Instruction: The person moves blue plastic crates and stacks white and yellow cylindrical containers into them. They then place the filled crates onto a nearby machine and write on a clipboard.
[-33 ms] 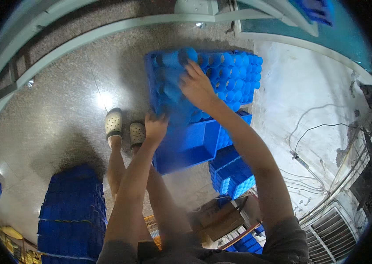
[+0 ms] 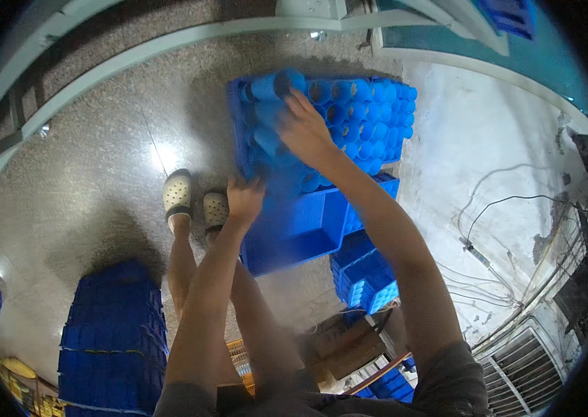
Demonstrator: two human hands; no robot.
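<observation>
A blue crate point(image 2: 235, 121) filled with rows of round, open-ended blue cups point(image 2: 341, 90) stands on the floor ahead of me. My right hand point(image 2: 305, 132) reaches over it, fingers closed at the rim of a blue cup point(image 2: 266, 87) that lies tilted at the far left corner, its opening toward the right. Lower down, my left hand point(image 2: 244, 201) is at the crate's near left corner with its fingers curled. What those fingers hold, if anything, is hidden. A hazy smear blurs the cups between my hands.
An open blue bin point(image 2: 287, 258) adjoins the crate's near side, with smaller blue crates point(image 2: 370, 274) behind it. Stacked dark-blue crates point(image 2: 113, 333) stand at left. Loose cables point(image 2: 509, 199) run along the white surface at right. A pale metal frame point(image 2: 189, 43) curves across the far side.
My right hand has shifted slightly left and away from me, and the tilted cup at its fingers has moved the same way. My left hand has barely moved.
</observation>
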